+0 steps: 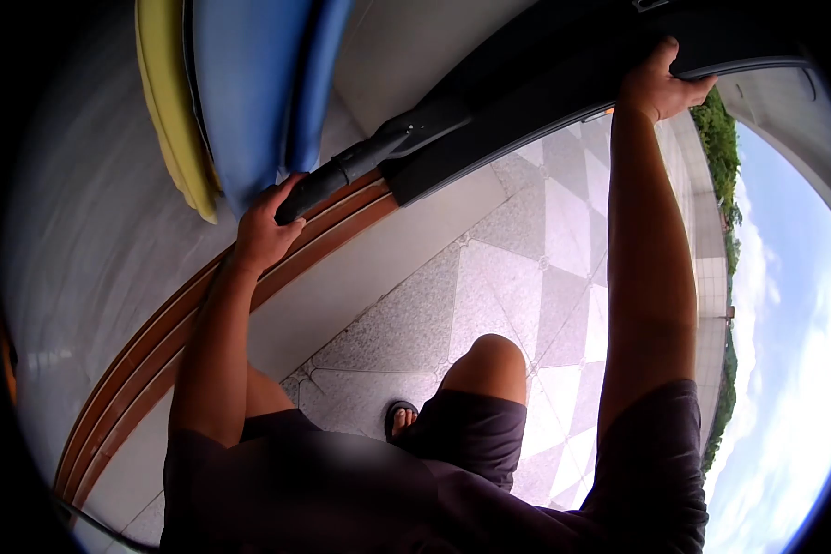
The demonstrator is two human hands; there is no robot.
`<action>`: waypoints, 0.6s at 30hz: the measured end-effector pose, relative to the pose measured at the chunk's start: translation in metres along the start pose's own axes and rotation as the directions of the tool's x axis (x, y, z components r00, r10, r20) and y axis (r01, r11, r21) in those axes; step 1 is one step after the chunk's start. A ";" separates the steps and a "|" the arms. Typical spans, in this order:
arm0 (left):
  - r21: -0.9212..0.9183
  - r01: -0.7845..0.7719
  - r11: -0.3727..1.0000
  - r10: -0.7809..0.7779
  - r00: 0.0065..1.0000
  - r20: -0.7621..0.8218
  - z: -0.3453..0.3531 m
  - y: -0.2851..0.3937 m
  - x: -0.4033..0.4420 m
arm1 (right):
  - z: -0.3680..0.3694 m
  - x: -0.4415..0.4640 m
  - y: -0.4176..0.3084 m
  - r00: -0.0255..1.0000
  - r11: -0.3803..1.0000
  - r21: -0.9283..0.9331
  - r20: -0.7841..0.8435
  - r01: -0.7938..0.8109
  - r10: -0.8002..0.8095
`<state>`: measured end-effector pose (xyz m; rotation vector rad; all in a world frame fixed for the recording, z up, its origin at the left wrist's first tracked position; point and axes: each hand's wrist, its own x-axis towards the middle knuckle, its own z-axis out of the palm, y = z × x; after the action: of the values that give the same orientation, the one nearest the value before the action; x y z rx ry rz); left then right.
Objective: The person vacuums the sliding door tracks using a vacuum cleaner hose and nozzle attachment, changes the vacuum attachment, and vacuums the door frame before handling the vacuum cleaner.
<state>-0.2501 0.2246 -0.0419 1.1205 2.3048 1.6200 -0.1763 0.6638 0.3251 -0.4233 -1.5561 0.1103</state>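
My left hand (270,229) is closed round the end of a black tube-like handle (342,169), at the left of centre. From there the handle runs up and right to a flat black head lying against a long dark panel (545,69). At the upper right my right hand (660,88) rests on the lower edge of this panel, with its thumb and fingers spread apart. Whether its palm grips the edge is hard to make out.
Blue fabric (249,83) and yellow fabric (171,111) hang at the upper left. Brown sliding-door tracks (171,342) curve along a pale sill. Below lies a checkered tile floor (388,323), with my sandalled foot (402,418) on it. Greenery and sky show at the right.
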 end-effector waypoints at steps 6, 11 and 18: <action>-0.640 0.442 0.629 -0.255 0.894 0.368 -0.015 0.003 0.000 | 0.004 0.003 0.003 1.000 0.999 -0.036 -0.023 0.012 -0.013; -0.757 0.597 0.266 -0.225 0.802 0.554 -0.003 0.026 0.007 | 0.006 -0.003 -0.008 1.000 1.000 0.030 -0.020 -0.003 0.004; -0.788 0.598 0.147 -0.119 0.801 0.587 0.012 0.033 0.014 | 0.003 -0.005 -0.011 1.000 0.997 0.068 -0.001 -0.024 0.025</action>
<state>-0.2382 0.2477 -0.0150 0.3700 0.7392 1.8097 -0.1819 0.6530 0.3241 -0.3887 -1.5407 0.1814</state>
